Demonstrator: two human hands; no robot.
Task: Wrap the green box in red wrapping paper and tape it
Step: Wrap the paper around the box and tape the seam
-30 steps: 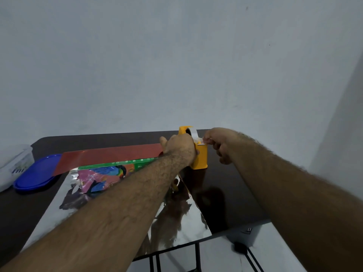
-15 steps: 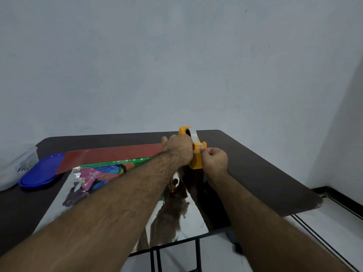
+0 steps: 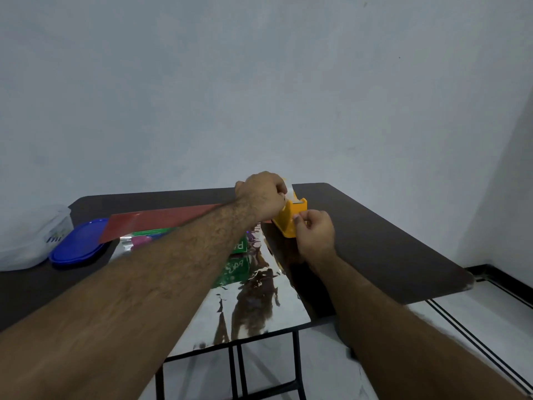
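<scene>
Here the left hand (image 3: 261, 195) curls over the top of the yellow tape dispenser (image 3: 292, 218), gripping it. The right hand (image 3: 315, 236), just beside its near end, has its fingers curled together in a pinch; whether tape is held cannot be told. Under the left forearm lies the green box (image 3: 238, 246), white letters partly readable as "PA", on red wrapping paper (image 3: 161, 222) with its silver side up.
</scene>
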